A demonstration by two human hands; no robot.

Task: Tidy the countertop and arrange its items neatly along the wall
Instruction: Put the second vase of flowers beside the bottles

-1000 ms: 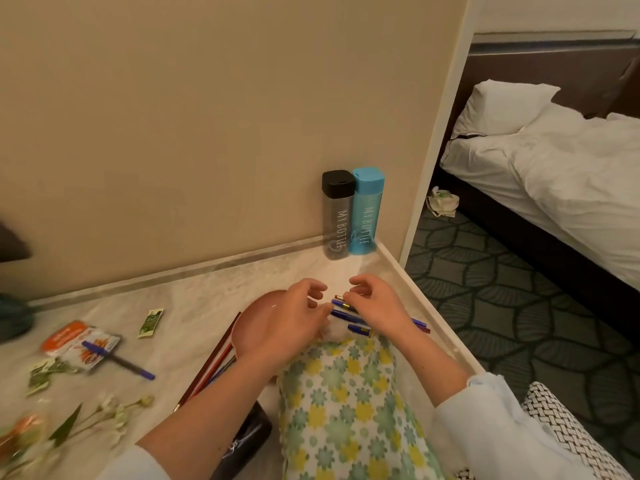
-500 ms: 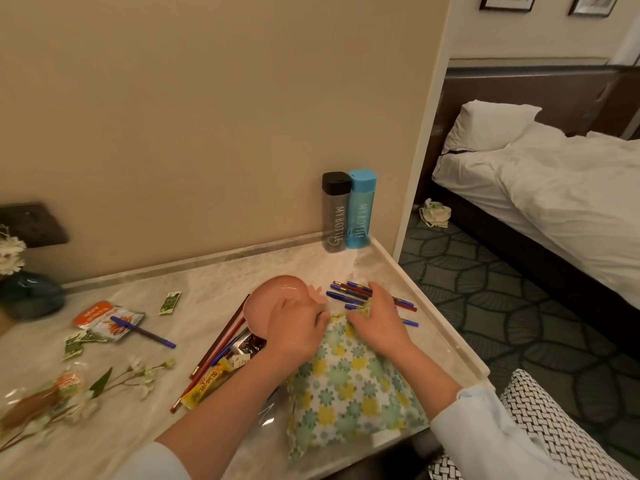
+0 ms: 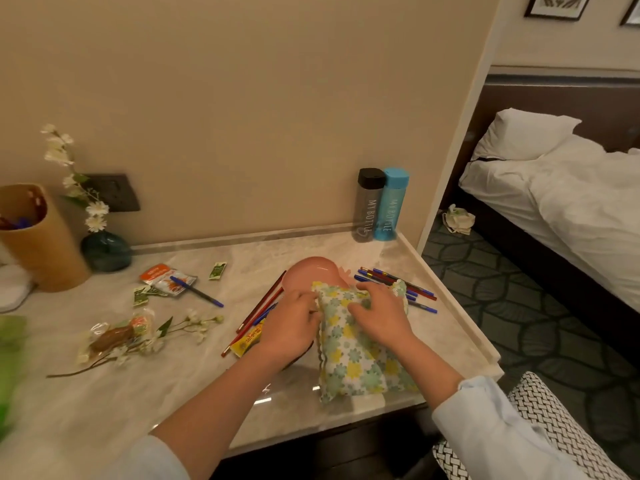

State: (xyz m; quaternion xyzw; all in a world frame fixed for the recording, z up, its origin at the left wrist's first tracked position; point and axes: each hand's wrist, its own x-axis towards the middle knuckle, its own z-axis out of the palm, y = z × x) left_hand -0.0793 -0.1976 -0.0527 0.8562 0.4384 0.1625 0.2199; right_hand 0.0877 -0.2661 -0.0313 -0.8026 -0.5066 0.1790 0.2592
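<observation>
While both hands clamp the green-and-yellow floral fabric pouch [image 3: 349, 344] near the front right of the marble countertop [image 3: 259, 251], the left hand [image 3: 291, 327] pinching its upper-left edge and the right hand [image 3: 377, 317] curled over its top, the tidying looks barely begun: a grey bottle [image 3: 369, 206] and a blue bottle [image 3: 391, 206] stand against the wall (in the corner). Blue and red pens [image 3: 394, 282] lie behind the pouch, a pink plastic dish [image 3: 308, 271] and red pencils [image 3: 263, 303] beside it; sachets [image 3: 166, 278] and a white flower sprig [image 3: 166, 327] litter the left.

black bottle [image 3: 369, 206]: "MY BOTTLE" | blue bottle [image 3: 391, 206]: "MY BOTTLE"
</observation>
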